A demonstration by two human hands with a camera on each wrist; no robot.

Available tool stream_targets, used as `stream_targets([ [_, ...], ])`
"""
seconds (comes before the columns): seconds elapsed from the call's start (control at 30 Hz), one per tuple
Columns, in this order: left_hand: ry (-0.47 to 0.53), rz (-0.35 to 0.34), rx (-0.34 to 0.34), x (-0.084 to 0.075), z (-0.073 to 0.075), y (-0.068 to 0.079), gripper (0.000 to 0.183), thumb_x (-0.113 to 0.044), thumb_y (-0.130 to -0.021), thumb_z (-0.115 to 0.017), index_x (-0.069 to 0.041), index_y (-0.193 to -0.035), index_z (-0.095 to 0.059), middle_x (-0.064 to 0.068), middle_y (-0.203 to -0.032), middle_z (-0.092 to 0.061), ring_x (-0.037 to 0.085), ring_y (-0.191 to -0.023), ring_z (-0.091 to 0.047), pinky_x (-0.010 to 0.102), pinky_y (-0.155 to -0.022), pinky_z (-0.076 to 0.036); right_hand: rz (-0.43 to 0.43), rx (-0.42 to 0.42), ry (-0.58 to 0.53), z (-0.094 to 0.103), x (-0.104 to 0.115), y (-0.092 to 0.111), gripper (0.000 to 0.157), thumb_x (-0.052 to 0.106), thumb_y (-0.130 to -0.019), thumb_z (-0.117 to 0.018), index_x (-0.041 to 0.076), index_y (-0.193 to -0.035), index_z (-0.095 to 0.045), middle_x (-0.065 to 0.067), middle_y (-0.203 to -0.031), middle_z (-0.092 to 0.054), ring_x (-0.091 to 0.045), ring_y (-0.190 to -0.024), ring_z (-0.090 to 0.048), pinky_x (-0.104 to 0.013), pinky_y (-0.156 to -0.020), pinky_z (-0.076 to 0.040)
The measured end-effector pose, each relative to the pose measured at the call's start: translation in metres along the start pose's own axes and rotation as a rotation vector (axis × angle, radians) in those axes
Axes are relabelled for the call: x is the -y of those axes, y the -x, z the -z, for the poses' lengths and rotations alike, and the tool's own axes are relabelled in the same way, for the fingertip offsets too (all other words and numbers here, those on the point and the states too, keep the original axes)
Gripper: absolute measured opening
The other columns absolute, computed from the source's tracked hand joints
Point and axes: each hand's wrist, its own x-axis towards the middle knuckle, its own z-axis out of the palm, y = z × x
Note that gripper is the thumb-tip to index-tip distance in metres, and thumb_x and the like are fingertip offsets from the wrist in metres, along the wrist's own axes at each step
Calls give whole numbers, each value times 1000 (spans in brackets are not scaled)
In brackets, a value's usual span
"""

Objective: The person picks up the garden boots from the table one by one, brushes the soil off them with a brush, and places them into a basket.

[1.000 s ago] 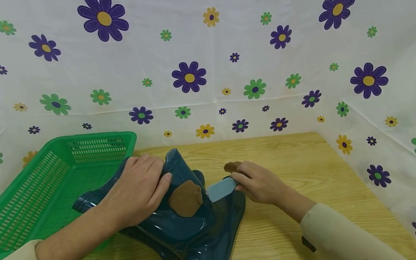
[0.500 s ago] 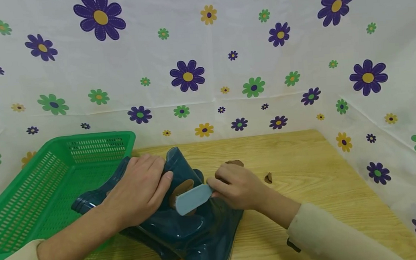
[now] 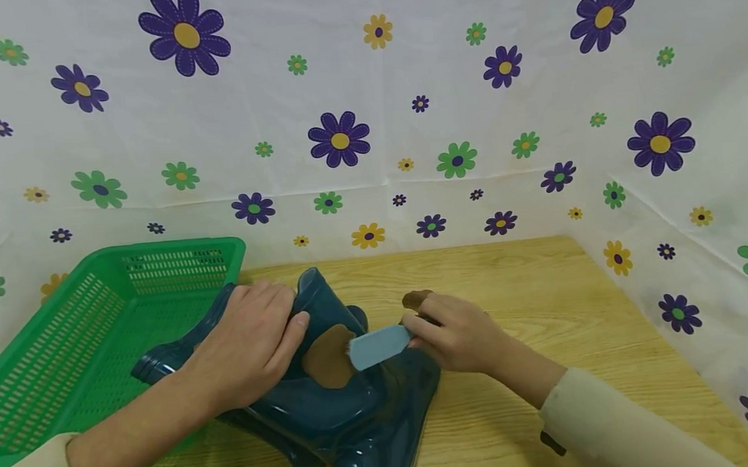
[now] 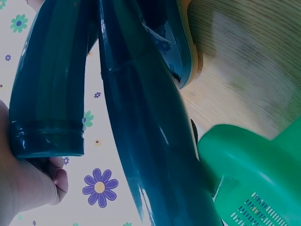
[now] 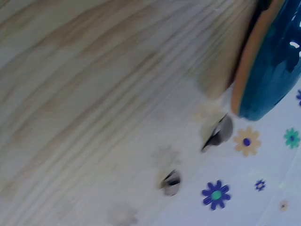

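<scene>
A pair of glossy dark teal rubber boots (image 3: 361,415) lies on the table. In the head view my left hand (image 3: 251,343) grips the upper part of one boot's shaft; the left wrist view has this hand (image 4: 28,183) at the shaft's open end (image 4: 47,139). A flat brown patch (image 3: 328,358) shows on the boot, right of my left thumb. My right hand (image 3: 459,332) holds a light blue brush (image 3: 378,347) by its handle, bristles at the patch's right edge. Behind that hand lies a brown curled piece (image 3: 416,300).
A green perforated basket (image 3: 103,317) stands at the left, close beside the boots. Two small curled brown pieces, one nearer the boot toe (image 5: 222,131) and another (image 5: 171,182), lie on the wooden table (image 3: 507,275). A flowered white cloth (image 3: 380,139) hangs behind.
The brush swept left across the brown patch, then back right to its edge. The patch's right edge, folded up a second ago, now lies flat. My left hand stays put.
</scene>
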Motion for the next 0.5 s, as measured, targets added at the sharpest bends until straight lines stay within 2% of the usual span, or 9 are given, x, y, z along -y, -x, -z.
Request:
stream_targets([
  [0.27,-1,-3,0,-1,0,-2,17,-18,-101,-50,-12,-86,-50,-2,-76,-42,18,-79,-43,40,-80,-33,-29,39,-10,-1,-7,16,42,38,-109,-33,7,-110,-61,-4,-80,-51,-14,-66,-44,-25,-59,-41],
  [0.5,6,-6,-4,-2,1,-2,17,-18,-101,-50,-13,-85,-50,-2,-77,-42,18,-79,-43,40,-80,-34,-5,17,-47,-5,-2,4,40,37,-109,-31,7,-108,-59,-3,-80,-50,-13,-66,-44,-24,-59,-39],
])
